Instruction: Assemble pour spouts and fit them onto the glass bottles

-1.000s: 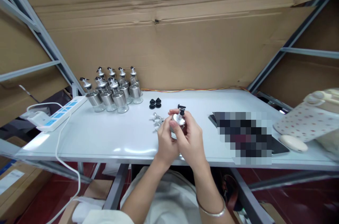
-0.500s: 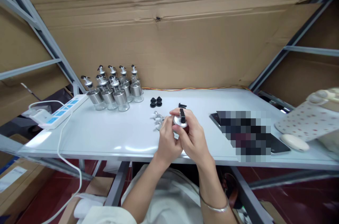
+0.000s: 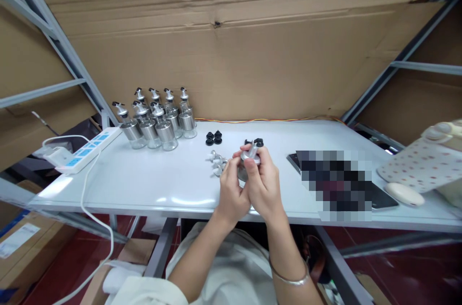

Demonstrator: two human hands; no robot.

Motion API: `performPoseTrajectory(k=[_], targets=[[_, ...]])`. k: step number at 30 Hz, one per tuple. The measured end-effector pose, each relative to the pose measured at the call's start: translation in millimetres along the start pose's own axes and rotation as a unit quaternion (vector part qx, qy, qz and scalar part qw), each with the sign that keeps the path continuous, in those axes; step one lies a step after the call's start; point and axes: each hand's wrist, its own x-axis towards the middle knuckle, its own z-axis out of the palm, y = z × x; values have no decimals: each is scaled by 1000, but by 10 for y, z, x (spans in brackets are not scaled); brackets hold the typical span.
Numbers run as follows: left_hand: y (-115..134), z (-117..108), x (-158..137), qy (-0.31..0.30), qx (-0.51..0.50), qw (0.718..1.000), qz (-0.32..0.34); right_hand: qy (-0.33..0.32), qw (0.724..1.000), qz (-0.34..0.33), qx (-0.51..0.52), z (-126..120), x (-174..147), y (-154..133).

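Cardboard sheets [image 3: 231,55], creased and brown, wall the back of a steel rack, with grey struts [image 3: 46,21] slanting at either side. The table [image 3: 144,180] is smooth, glossy white and rests on grey legs over a dark red floor. At its far left corner stands a cluster of bottles [image 3: 159,120], clear glass below brushed metal collars, each with a small black-tipped spout. A white power strip [image 3: 84,151] with blue sockets lies at the left edge, its cord drooping off the table. Two black round plugs [image 3: 213,138] sit mid-table, and small silvery spouts [image 3: 216,163] lie just left of the hands. A thin red-yellow wire [image 3: 267,120] runs along the back edge. To the right lie a pale oval mouse [image 3: 404,193] and a dotted cloth [image 3: 418,165]. Both hands meet above the near edge: the left hand [image 3: 231,192] cups a bottle [image 3: 242,172] from below, mostly hidden, while the right hand [image 3: 265,184] pinches its metal cap [image 3: 250,155], tilted, a black tip showing beyond the fingers.
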Motion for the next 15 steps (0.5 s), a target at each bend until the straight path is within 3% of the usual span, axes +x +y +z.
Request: performPoseTrajectory(k=[9, 15], targets=[[-33, 9, -19, 2, -5, 1000, 4, 62, 986, 83, 132, 120, 14, -97], [0, 3, -7, 5, -9, 1000, 10, 89, 954, 185, 219, 84, 66, -115]])
